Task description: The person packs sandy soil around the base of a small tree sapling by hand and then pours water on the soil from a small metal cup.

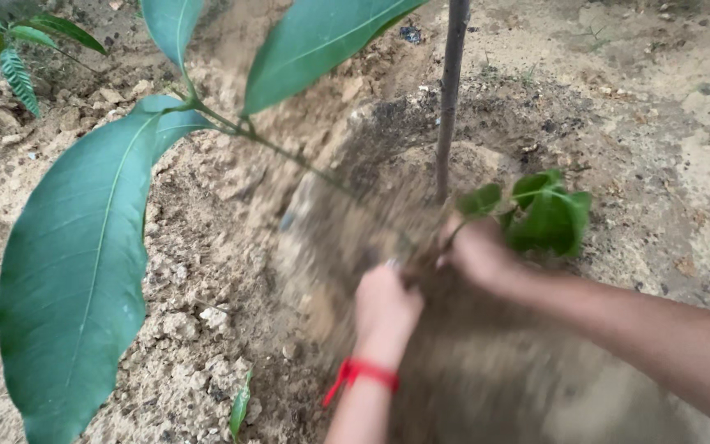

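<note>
The sapling is lying slanted across the view, with its thin green stem running from the upper left down to the two hands in the middle. It is carrying very big, long, smooth green leaves; the biggest leaf is hanging close to the camera on the left side and is covering much of the ground there. A smaller bunch of leaves is showing just beside the right hand. The lower end of the stem is disappearing in a brown blurred mass of soil between the hands, so its root part is not clear.

The left hand is closed near the base of the stem, and a red thread is tied around its wrist. The right hand is also curled at the same place, touching the stem base. Both are blurred, so I cannot tell exactly how tightly the fingers are holding.

The ground is dry, sandy, light brown earth with many small clods. Darker loose soil is lying around a thin grey upright stick behind the hands. The place is outdoors, and another small green plant is growing in the upper left corner.
</note>
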